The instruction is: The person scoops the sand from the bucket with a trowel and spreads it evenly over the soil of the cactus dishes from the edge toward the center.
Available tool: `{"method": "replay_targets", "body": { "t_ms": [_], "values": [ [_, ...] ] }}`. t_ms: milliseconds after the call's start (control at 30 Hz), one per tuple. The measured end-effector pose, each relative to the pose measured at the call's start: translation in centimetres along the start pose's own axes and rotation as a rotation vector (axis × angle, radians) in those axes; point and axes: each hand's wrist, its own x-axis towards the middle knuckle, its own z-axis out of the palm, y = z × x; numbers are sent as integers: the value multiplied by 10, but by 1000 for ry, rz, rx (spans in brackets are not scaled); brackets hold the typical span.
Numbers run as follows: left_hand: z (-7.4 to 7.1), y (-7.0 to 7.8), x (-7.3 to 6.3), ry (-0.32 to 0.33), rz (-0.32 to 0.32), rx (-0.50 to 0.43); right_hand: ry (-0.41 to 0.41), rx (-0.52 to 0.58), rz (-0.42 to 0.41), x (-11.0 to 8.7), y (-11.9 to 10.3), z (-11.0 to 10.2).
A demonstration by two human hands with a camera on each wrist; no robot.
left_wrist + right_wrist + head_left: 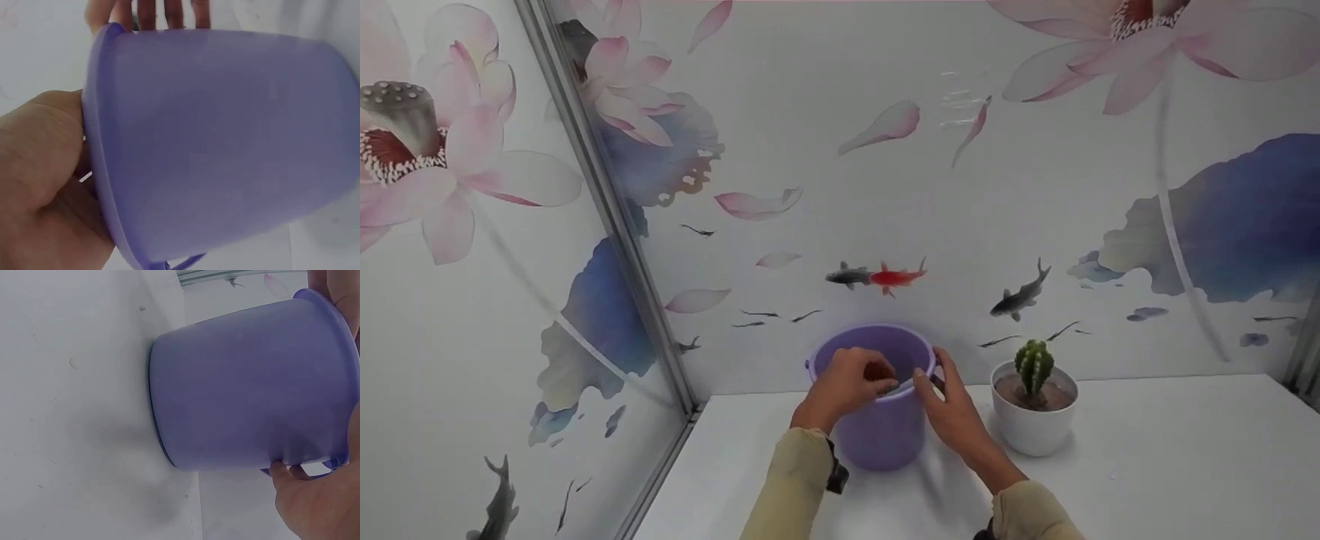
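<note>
Right hand [958, 417] grips the round purple plastic bucket [881, 442] between fingers, probably for steadiness; left hand [844, 381] bends inside (hold unclear).

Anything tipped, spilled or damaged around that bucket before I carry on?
Nothing looks tipped or spilled: the purple bucket and the potted cactus both stand upright. Slightly odd: small marks on the otherwise plain white tabletop; whether dirt or scratches, I cannot tell.

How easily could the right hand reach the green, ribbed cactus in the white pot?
Probably yes: nothing visible stands between the right hand and the cactus, though that hand must first release the purple, round bucket.
</note>
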Motion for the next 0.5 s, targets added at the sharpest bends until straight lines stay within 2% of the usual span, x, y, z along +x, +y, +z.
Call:
{"method": "replay_targets", "body": {
  "t_ms": [233, 433, 500],
  "values": [
    [8, 5, 15, -139, -76, -59, -12, 12, 18, -2, 2, 3],
    [10, 8, 23, -256, -96, -42, 17, 18, 5, -1, 1, 2],
    [10, 10, 25, -277, -99, -38, 26, 17, 1, -1, 0, 0]
  ]
}}
